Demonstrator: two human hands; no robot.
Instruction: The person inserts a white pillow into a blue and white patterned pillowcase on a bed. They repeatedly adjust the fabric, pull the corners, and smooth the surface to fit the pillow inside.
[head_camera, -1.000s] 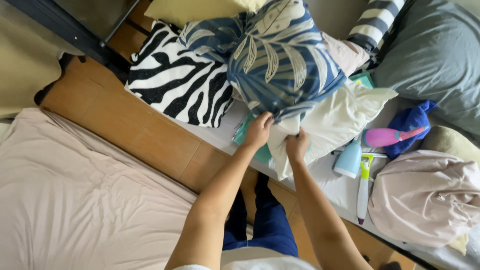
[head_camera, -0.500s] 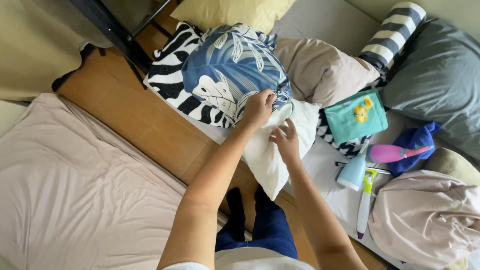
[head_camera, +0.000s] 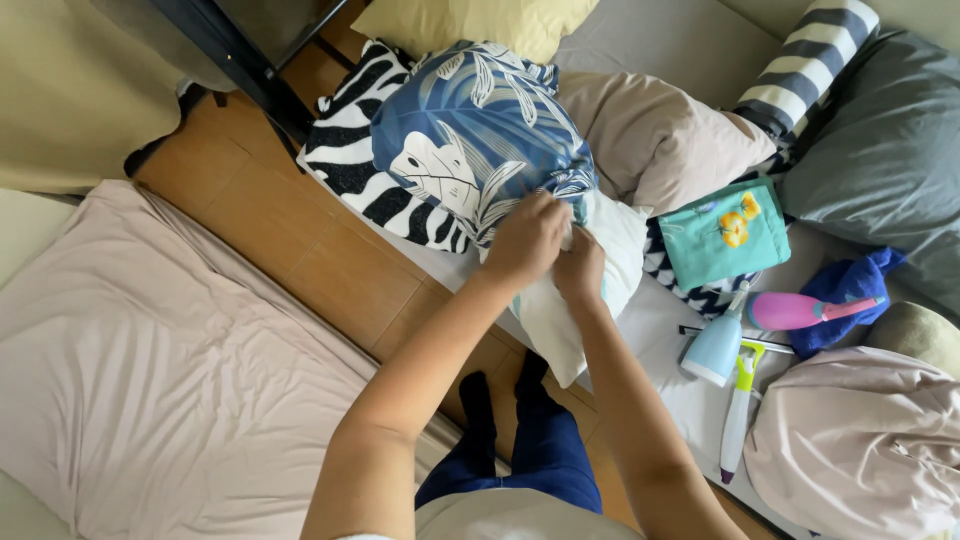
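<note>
From the head view, the blue leaf-print pillowcase (head_camera: 470, 150), lying atop the zebra-striped pillow (head_camera: 350, 160), is pinched at its open edge by the left hand (head_camera: 527, 240) and right hand (head_camera: 580, 268), both clamped there beside the white pillow insert (head_camera: 590, 290).

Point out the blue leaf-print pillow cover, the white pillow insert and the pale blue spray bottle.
Blue leaf-print pillow cover (head_camera: 470, 140), head view, on its upper printed face.
White pillow insert (head_camera: 600, 290), head view, on its exposed lower half.
Pale blue spray bottle (head_camera: 714, 348), head view, on its body.
</note>
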